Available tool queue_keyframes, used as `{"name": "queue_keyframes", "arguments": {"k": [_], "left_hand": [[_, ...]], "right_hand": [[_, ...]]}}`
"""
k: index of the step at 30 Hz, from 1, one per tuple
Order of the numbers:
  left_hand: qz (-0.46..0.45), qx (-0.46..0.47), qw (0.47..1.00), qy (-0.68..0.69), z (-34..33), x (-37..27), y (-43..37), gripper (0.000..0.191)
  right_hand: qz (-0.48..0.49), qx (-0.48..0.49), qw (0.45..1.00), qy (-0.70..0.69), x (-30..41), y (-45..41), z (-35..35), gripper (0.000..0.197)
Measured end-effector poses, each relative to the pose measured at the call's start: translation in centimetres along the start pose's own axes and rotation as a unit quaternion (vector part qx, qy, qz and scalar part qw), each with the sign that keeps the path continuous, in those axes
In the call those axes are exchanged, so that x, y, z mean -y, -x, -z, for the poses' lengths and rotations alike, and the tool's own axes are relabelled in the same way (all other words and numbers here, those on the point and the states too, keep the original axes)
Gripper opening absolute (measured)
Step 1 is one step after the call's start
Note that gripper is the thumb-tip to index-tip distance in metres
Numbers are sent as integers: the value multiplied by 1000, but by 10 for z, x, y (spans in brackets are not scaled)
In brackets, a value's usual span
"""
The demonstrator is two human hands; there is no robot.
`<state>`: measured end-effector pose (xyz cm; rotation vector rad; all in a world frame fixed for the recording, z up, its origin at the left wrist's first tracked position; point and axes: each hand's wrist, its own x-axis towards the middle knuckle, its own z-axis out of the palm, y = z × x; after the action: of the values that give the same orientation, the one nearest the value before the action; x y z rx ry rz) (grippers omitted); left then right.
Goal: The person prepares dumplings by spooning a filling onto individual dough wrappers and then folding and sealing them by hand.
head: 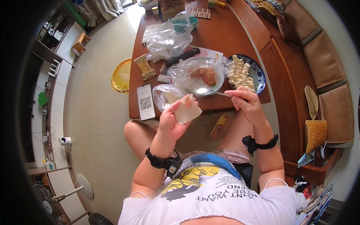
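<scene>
A square dumpling wrapper (183,116) lies across the fingers of my left hand (172,121), with a small dab of minced meat near its far corner. My right hand (245,100) grips a metal spoon (222,93) by the handle; its shiny bowl is over the near rim of a plate. On that plate, a mound of minced meat filling (206,76) sits in a clear plastic bag (182,70). Right of it, folded wontons (239,74) stand in rows on a blue-and-white plate (260,74). Another clear bag (163,94), apparently with wrappers inside, is just beyond my left hand.
A smartphone (146,102) showing a printed code lies at the wooden table's (225,33) left edge, near a small stand (145,67). Beyond are a black case (182,57) and a crumpled plastic bag (168,42). A yellow stool (121,76) stands left; a wooden bench (284,76) runs along the right.
</scene>
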<state>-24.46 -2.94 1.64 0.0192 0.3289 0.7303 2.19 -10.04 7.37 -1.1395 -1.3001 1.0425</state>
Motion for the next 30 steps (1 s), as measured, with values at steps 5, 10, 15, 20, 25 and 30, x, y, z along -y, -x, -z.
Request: {"name": "queue_keyframes", "arguments": {"k": [5, 10, 15, 20, 25, 30], "left_hand": [[-18, -25, 999, -20, -2, 1, -3, 43], [-33, -36, 999, -21, 2, 2, -2, 42], [-41, -35, 998, -13, 7, 0, -1, 41], [-47, -54, 997, -18, 9, -1, -1, 40], [-50, -54, 997, -11, 9, 1, -2, 40], [-49, -66, 996, -16, 9, 0, -2, 40]], "right_hand": [[-26, -105, 991, 74, -26, -11, -2, 20], [80, -119, 942, 303, -52, -28, -26, 17], [143, -123, 895, 404, -58, -40, -43, 19], [159, -108, 869, 457, -65, -45, -44, 16], [181, -82, 869, 454, -66, -50, -42, 17], [176, -55, 863, 471, -61, -52, -38, 15]]}}
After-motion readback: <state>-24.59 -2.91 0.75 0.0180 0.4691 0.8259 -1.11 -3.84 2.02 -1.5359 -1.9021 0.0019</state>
